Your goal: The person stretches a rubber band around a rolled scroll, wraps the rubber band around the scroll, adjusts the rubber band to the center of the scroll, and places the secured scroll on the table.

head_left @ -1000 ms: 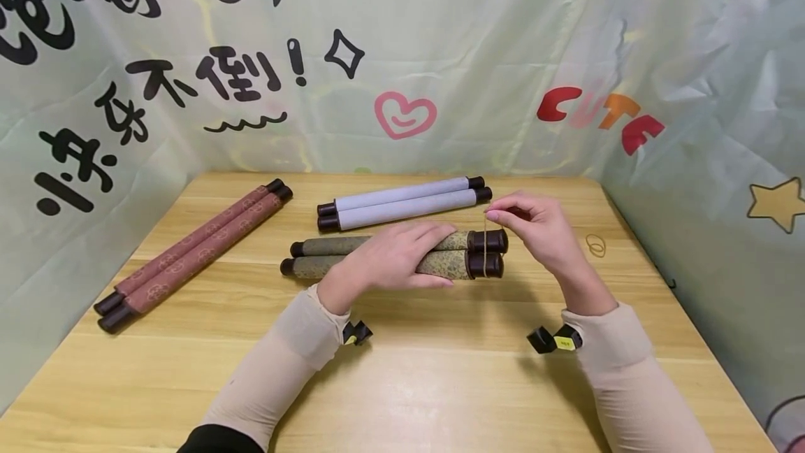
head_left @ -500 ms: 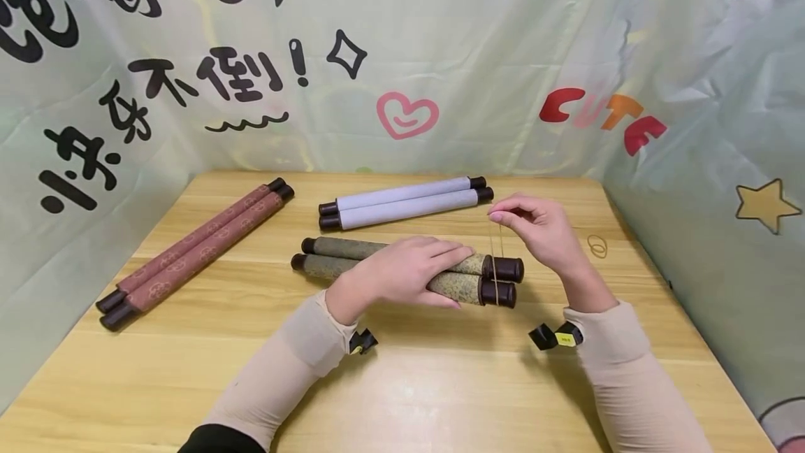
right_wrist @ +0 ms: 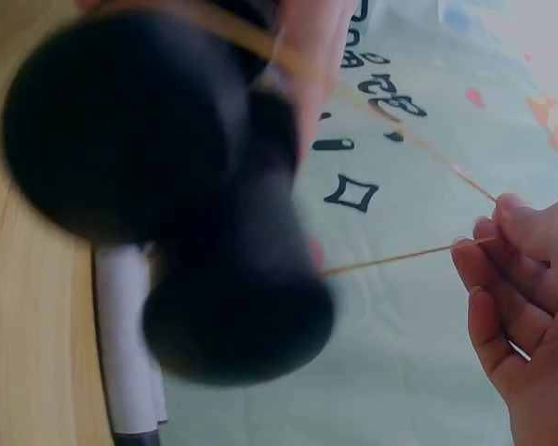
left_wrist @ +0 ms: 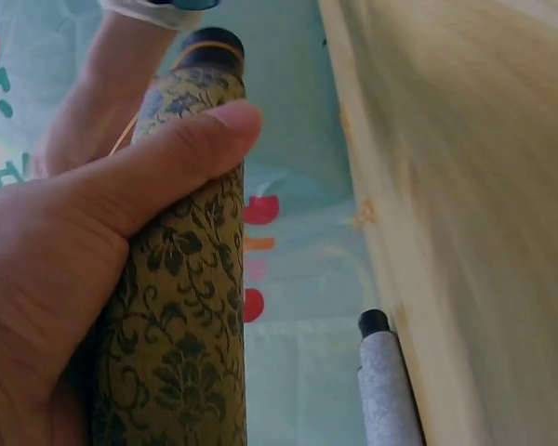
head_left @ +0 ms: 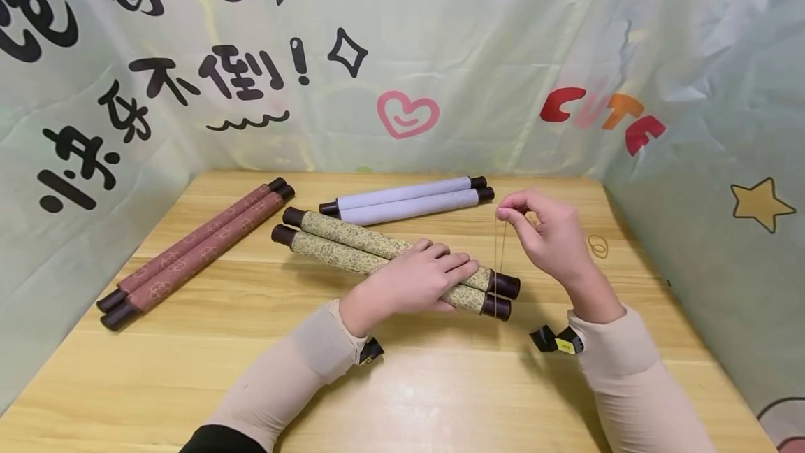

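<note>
Above the middle of the table [head_left: 440,397], the held scrolls [head_left: 342,233] lie under the left hand [head_left: 415,282]; a band [right_wrist: 391,260] runs from around their right ends up to the right hand [head_left: 547,233]. The second pair [head_left: 207,250] lies left, the third pair [head_left: 411,205] behind. Two loose bands [head_left: 598,244] (overlapping) lie right.

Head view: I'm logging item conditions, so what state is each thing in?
Yellow patterned scroll: rolled up, gripped by the left hand.
Stretched band: taut between the scroll's dark end knobs and the right hand, which pinches it.
Lavender scroll: rolled up, lying on the table.
Red scroll: rolled up, lying on the table.
Loose bands: slack, on the table.
</note>
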A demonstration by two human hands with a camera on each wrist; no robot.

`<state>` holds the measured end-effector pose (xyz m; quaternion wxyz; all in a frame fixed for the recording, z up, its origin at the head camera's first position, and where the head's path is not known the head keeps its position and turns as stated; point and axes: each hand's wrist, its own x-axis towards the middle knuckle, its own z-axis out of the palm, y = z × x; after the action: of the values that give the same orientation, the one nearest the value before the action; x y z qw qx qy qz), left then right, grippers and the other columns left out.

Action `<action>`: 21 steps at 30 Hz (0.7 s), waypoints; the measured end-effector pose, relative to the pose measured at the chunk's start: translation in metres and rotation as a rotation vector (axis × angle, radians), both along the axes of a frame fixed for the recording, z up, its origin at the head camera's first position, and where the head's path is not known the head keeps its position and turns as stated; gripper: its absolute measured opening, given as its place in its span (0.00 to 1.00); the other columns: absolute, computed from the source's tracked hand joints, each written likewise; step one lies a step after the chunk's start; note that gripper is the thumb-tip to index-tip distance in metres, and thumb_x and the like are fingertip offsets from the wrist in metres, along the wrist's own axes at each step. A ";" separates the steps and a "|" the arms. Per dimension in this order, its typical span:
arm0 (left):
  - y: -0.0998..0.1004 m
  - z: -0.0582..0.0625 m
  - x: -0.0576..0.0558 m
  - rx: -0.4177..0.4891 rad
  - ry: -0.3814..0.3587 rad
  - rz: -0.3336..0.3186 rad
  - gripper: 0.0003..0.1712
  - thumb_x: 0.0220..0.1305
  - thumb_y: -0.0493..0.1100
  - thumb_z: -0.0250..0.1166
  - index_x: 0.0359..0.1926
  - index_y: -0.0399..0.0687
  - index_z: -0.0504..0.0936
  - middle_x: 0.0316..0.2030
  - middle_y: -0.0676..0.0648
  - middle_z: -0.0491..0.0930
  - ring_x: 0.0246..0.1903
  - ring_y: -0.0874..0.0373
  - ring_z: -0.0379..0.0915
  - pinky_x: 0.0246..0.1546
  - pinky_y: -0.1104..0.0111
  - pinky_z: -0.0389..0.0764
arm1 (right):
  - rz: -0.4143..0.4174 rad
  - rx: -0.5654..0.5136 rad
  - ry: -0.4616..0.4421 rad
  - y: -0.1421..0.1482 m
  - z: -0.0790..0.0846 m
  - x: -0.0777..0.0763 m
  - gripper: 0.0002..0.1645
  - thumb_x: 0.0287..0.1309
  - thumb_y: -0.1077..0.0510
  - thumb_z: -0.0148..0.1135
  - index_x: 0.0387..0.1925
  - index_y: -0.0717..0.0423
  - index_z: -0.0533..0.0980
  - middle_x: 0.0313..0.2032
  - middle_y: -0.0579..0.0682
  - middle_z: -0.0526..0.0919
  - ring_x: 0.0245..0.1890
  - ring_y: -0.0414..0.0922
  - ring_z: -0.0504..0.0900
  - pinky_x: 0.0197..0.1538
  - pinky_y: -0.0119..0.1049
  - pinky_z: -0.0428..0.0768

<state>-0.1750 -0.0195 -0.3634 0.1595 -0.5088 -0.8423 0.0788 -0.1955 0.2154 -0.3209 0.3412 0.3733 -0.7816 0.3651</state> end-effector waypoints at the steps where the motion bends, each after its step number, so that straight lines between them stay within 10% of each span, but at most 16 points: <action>1: 0.001 -0.002 0.000 -0.001 0.001 0.012 0.48 0.56 0.69 0.64 0.72 0.50 0.65 0.64 0.50 0.72 0.55 0.51 0.73 0.55 0.58 0.73 | 0.006 0.016 0.029 -0.001 0.001 0.001 0.06 0.53 0.72 0.68 0.32 0.63 0.81 0.29 0.49 0.84 0.28 0.38 0.76 0.34 0.25 0.71; 6: 0.001 -0.008 -0.004 0.012 -0.023 0.070 0.50 0.56 0.68 0.66 0.72 0.49 0.63 0.64 0.48 0.71 0.57 0.48 0.72 0.58 0.55 0.73 | 0.019 0.046 0.132 -0.007 0.008 0.012 0.01 0.57 0.70 0.65 0.32 0.64 0.80 0.29 0.51 0.84 0.26 0.40 0.77 0.32 0.26 0.72; 11: 0.000 -0.012 -0.006 0.031 0.021 0.059 0.49 0.54 0.67 0.68 0.71 0.49 0.65 0.63 0.48 0.73 0.55 0.49 0.74 0.55 0.57 0.75 | 0.014 0.098 0.200 -0.011 0.011 0.016 0.18 0.71 0.52 0.55 0.33 0.62 0.80 0.28 0.48 0.82 0.22 0.38 0.73 0.26 0.27 0.69; 16: 0.000 -0.011 -0.005 0.041 0.046 0.056 0.49 0.53 0.67 0.68 0.70 0.48 0.67 0.62 0.48 0.74 0.54 0.49 0.74 0.54 0.57 0.75 | -0.046 0.155 0.083 -0.012 0.007 0.014 0.01 0.61 0.66 0.64 0.35 0.59 0.79 0.26 0.45 0.79 0.22 0.37 0.71 0.25 0.27 0.67; 21: -0.002 -0.011 -0.006 0.045 0.059 0.075 0.48 0.53 0.66 0.68 0.70 0.48 0.67 0.62 0.48 0.74 0.55 0.49 0.74 0.55 0.57 0.75 | -0.146 0.182 -0.107 -0.014 0.002 0.013 0.05 0.59 0.68 0.65 0.34 0.57 0.79 0.23 0.43 0.76 0.21 0.37 0.70 0.23 0.30 0.68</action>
<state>-0.1810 -0.0211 -0.3749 0.1929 -0.4706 -0.8572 0.0806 -0.1828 0.2011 -0.3192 0.2895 0.3245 -0.8537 0.2864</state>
